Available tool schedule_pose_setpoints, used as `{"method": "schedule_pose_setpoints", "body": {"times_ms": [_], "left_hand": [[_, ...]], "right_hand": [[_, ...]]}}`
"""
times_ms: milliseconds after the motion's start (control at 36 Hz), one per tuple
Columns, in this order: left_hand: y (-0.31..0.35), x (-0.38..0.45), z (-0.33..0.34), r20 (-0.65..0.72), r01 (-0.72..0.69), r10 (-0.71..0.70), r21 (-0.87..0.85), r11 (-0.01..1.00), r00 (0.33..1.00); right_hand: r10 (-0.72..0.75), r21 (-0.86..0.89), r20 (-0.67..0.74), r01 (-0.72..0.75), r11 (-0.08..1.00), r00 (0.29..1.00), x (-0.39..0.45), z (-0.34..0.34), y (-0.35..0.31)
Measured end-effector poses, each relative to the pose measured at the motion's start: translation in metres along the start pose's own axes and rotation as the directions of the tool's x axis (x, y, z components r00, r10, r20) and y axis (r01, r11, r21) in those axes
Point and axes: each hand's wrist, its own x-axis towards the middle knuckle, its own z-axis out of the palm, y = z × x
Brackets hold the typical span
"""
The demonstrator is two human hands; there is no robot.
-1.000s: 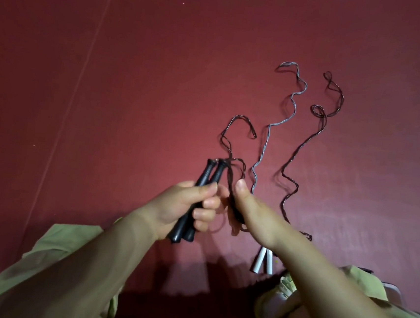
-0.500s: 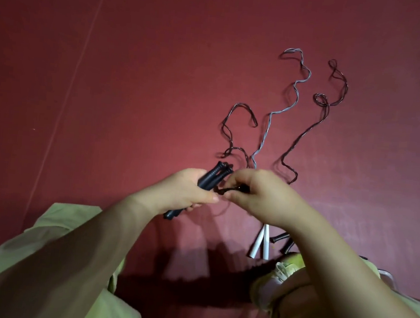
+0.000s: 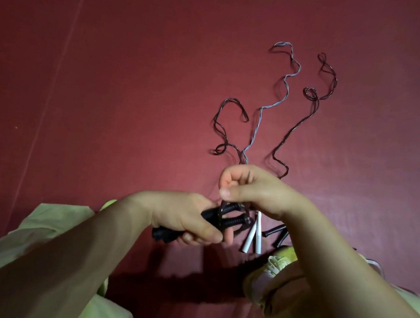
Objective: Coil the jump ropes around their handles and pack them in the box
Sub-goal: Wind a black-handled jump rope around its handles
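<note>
My left hand (image 3: pixel 185 218) grips a pair of black jump-rope handles (image 3: pixel 226 217), lying roughly level and pointing right. A turn of their dark rope (image 3: pixel 221 131) crosses the handles near their tips, and the rest trails away over the red floor. Just above those tips my right hand (image 3: pixel 250 185) pinches that rope between thumb and curled fingers. Two white handles (image 3: pixel 252 237) lie on the floor under my right wrist, their grey rope (image 3: pixel 286 76) snaking away. Another pair of black handles (image 3: pixel 277 234) lies beside them with a dark rope (image 3: pixel 311 109). No box is in view.
The red floor (image 3: pixel 109 72) stretches on all sides, with a faint seam line running down its left part. My yellow-green sleeves and knees fill the bottom of the view.
My left hand has tipped the black handles from upright to nearly level. My right hand has come over their tips with the rope, laying a turn across them.
</note>
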Motion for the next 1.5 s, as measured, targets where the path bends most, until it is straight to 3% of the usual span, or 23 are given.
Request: {"method": "schedule_pose_setpoints", "body": {"times_ms": [111, 222, 444, 611, 833, 1056, 1167, 1278, 1500], "left_hand": [[0.000, -0.012, -0.015, 0.037, -0.176, 0.198, -0.320, 0.931, 0.980], [0.000, -0.019, -0.023, 0.019, -0.269, 0.304, -0.419, 0.867, 0.952], [0.003, -0.024, -0.024, -0.153, -0.334, 0.297, -0.376, 0.864, 0.942], [0.008, -0.023, -0.022, -0.310, -0.368, 0.263, -0.358, 0.858, 0.914], [0.015, -0.014, -0.016, -0.548, -0.325, 0.166, -0.207, 0.923, 0.820], [0.013, -0.009, -0.014, -0.565, -0.329, 0.185, -0.164, 0.930, 0.804], [0.012, -0.006, -0.013, -0.596, -0.276, 0.172, -0.086, 0.957, 0.784], [0.011, -0.003, -0.015, -0.640, -0.243, 0.158, -0.046, 0.969, 0.752], [0.006, -0.001, -0.018, -0.693, -0.224, 0.169, 0.012, 0.975, 0.700]], "right_hand": [[-0.104, 0.273, -0.059, 0.116, 0.955, 0.993, 0.005, 0.000, -0.003], [-0.183, 0.276, -0.029, 0.184, 0.943, 0.983, 0.005, 0.001, -0.006], [-0.232, 0.122, -0.164, 0.253, 0.960, 0.959, 0.007, -0.003, 0.003], [-0.157, 0.030, -0.257, 0.170, 0.985, 0.954, 0.003, -0.002, 0.001], [-0.119, -0.094, -0.558, 0.080, 0.992, 0.821, 0.014, 0.010, 0.010], [-0.148, -0.213, -0.639, 0.012, 0.977, 0.755, 0.017, 0.011, 0.013], [-0.120, -0.274, -0.683, -0.101, 0.956, 0.720, 0.017, 0.015, 0.014], [-0.064, -0.271, -0.714, -0.191, 0.943, 0.698, 0.018, 0.023, 0.015], [-0.096, -0.367, -0.726, -0.266, 0.892, 0.681, 0.020, 0.028, 0.012]]}}
